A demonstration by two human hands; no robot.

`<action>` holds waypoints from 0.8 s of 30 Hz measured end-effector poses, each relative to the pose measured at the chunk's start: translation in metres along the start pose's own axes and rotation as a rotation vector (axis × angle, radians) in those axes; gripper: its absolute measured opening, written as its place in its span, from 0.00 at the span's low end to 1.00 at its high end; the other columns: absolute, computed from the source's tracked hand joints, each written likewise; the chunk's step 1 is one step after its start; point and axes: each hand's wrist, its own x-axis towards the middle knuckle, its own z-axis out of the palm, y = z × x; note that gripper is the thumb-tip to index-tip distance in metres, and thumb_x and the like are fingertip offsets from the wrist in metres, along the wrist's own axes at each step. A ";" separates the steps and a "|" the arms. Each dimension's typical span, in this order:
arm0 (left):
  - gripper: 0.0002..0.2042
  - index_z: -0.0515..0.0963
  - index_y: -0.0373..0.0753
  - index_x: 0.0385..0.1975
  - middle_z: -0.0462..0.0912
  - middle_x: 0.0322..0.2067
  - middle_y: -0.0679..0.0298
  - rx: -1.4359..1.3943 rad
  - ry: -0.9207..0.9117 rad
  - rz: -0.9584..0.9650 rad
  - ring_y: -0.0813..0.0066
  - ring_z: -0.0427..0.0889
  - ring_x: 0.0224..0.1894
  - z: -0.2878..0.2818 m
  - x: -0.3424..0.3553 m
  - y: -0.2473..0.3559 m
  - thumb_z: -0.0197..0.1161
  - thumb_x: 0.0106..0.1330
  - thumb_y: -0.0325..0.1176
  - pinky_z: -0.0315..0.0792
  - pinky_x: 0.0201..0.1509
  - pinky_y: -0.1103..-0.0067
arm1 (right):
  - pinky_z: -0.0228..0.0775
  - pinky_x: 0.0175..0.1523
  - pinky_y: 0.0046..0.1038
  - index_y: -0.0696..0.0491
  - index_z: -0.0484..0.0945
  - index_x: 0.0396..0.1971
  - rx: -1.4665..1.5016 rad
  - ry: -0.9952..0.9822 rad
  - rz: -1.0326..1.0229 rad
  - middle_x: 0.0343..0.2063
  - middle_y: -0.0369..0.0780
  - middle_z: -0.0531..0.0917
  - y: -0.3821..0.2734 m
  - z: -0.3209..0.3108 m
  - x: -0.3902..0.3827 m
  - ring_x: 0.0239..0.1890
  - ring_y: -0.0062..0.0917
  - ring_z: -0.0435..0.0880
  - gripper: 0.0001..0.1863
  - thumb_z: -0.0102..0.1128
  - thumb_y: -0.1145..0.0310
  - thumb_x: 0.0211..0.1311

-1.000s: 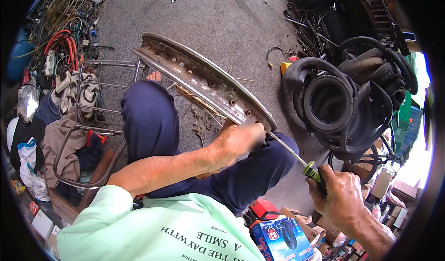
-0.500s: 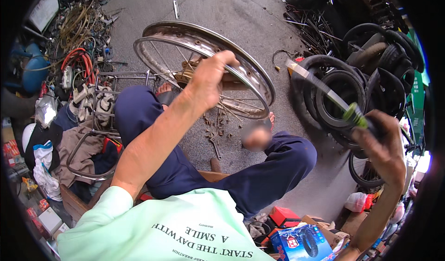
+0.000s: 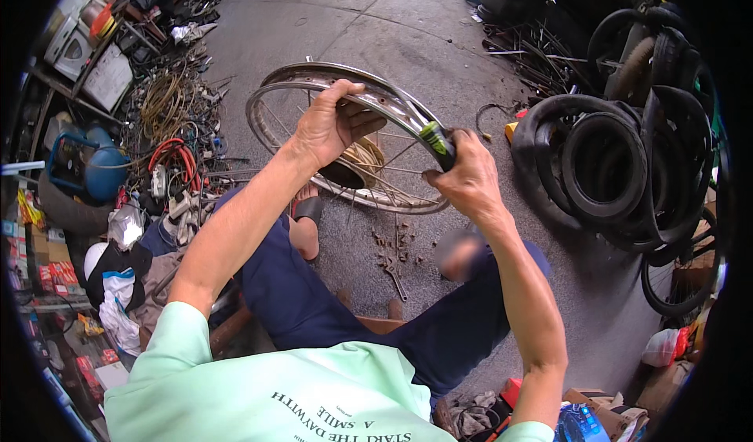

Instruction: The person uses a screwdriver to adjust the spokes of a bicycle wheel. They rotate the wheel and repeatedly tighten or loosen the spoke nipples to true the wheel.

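Note:
A spoked metal wheel rim (image 3: 271,89) without a tyre is held tilted between my knees, with a brass-coloured hub (image 3: 367,160) at its centre. My left hand (image 3: 333,124) grips the upper near part of the rim, thumb on top and fingers curled under. On the rim's right side, my right hand (image 3: 469,167) is wrapped round a screwdriver with a green and black handle (image 3: 436,142). Its shaft lies along the rim, pointing up and left; where the tip sits I cannot tell. Below the wheel, several small brass-coloured pieces (image 3: 392,250) lie on the floor beside a small wrench (image 3: 398,283).
Black tyres (image 3: 596,171) are stacked at the right, with metal rods (image 3: 541,61) behind them. Cables (image 3: 169,112), a red hose (image 3: 174,156) and a blue tank (image 3: 106,167) crowd the left. Boxes (image 3: 604,411) stand at the lower right.
My right hand has swung the screwdriver from the far right over to the rim. The left hand still grips the rim, which has shifted slightly right in view; the view has tilted up.

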 end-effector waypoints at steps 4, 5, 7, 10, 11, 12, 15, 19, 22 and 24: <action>0.08 0.80 0.42 0.32 0.86 0.33 0.58 0.066 0.004 0.023 0.64 0.87 0.38 -0.004 0.006 0.002 0.62 0.63 0.39 0.81 0.52 0.66 | 0.73 0.49 0.39 0.60 0.75 0.38 -0.072 -0.026 0.051 0.37 0.50 0.79 0.008 0.009 0.029 0.42 0.44 0.81 0.24 0.72 0.67 0.40; 0.13 0.79 0.40 0.33 0.85 0.31 0.59 0.113 0.050 0.060 0.65 0.86 0.37 0.003 0.002 -0.002 0.63 0.62 0.45 0.83 0.47 0.67 | 0.72 0.48 0.37 0.60 0.75 0.37 -0.032 -0.076 0.100 0.35 0.50 0.80 0.009 0.009 0.036 0.40 0.43 0.81 0.24 0.72 0.66 0.38; 0.17 0.78 0.38 0.34 0.84 0.31 0.58 0.258 0.210 0.127 0.66 0.86 0.36 0.018 -0.008 -0.011 0.63 0.61 0.48 0.83 0.43 0.68 | 0.71 0.43 0.37 0.60 0.73 0.30 0.069 -0.113 0.089 0.27 0.50 0.80 0.011 0.008 0.040 0.32 0.43 0.80 0.21 0.70 0.67 0.35; 0.20 0.77 0.33 0.35 0.82 0.31 0.56 0.461 0.254 0.181 0.67 0.84 0.33 0.012 -0.029 -0.034 0.65 0.59 0.47 0.82 0.39 0.71 | 0.74 0.44 0.39 0.59 0.76 0.33 0.082 -0.196 0.041 0.32 0.49 0.82 0.002 0.004 0.039 0.38 0.43 0.84 0.19 0.70 0.69 0.39; 0.17 0.76 0.32 0.36 0.82 0.31 0.55 0.646 0.140 0.262 0.66 0.84 0.32 0.012 -0.035 -0.045 0.66 0.58 0.42 0.81 0.40 0.71 | 0.74 0.44 0.39 0.59 0.77 0.33 0.074 -0.142 -0.009 0.32 0.48 0.82 0.004 0.007 0.035 0.38 0.42 0.84 0.19 0.72 0.69 0.37; 0.16 0.76 0.30 0.37 0.82 0.31 0.54 0.833 0.033 0.343 0.65 0.83 0.32 0.008 -0.038 -0.056 0.66 0.57 0.37 0.80 0.41 0.71 | 0.74 0.44 0.39 0.59 0.77 0.33 0.084 -0.145 -0.008 0.32 0.48 0.82 0.000 0.010 0.035 0.38 0.42 0.84 0.19 0.72 0.69 0.37; 0.14 0.76 0.26 0.41 0.84 0.33 0.48 1.107 0.047 0.671 0.59 0.85 0.37 0.012 -0.031 -0.077 0.64 0.54 0.25 0.78 0.44 0.69 | 0.74 0.45 0.39 0.59 0.78 0.33 0.107 -0.129 -0.009 0.32 0.48 0.83 -0.008 0.016 0.034 0.39 0.43 0.84 0.20 0.72 0.69 0.37; 0.12 0.77 0.31 0.42 0.86 0.34 0.52 1.031 -0.039 0.651 0.63 0.86 0.38 0.009 -0.016 -0.070 0.63 0.57 0.22 0.78 0.44 0.71 | 0.74 0.45 0.38 0.59 0.78 0.33 0.169 -0.125 -0.027 0.31 0.49 0.82 -0.007 0.018 0.038 0.38 0.44 0.83 0.21 0.72 0.68 0.35; 0.10 0.77 0.33 0.40 0.86 0.35 0.52 1.006 -0.002 0.645 0.60 0.87 0.38 0.007 -0.015 -0.072 0.63 0.59 0.22 0.78 0.43 0.71 | 0.74 0.44 0.38 0.59 0.78 0.33 0.127 -0.123 -0.040 0.30 0.49 0.82 -0.009 0.018 0.043 0.38 0.44 0.83 0.21 0.72 0.68 0.34; 0.09 0.77 0.33 0.40 0.85 0.32 0.51 1.099 0.021 0.753 0.54 0.85 0.36 0.003 -0.014 -0.075 0.63 0.60 0.22 0.77 0.38 0.68 | 0.74 0.43 0.39 0.59 0.78 0.33 0.153 -0.141 -0.026 0.30 0.49 0.82 -0.013 0.017 0.045 0.37 0.44 0.83 0.21 0.72 0.68 0.34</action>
